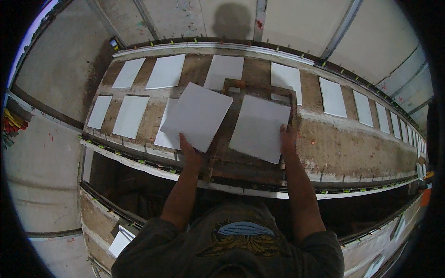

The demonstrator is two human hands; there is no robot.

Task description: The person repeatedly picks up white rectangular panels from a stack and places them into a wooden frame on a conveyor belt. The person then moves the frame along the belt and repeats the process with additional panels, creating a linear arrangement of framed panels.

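Observation:
My left hand (190, 152) grips the lower edge of a white rectangular sheet (198, 116). This sheet is tilted and partly covers another white sheet (164, 138) on the long table (352, 148). Closed on the right edge of a second white sheet (259, 125) is my right hand (288, 138). That sheet overlaps a dark wooden frame (293, 103), whose top bar and right side show around it. Whether the sheets are paper, board or cloth I cannot tell. The fingers beneath both sheets are hidden.
More white sheets, such as one sheet (166, 71) at far left and one (332, 96) at right, lie in rows on the table. A rail (259, 48) with small clips runs along the far edge. Behind me is another table (99, 222), across a dark gap.

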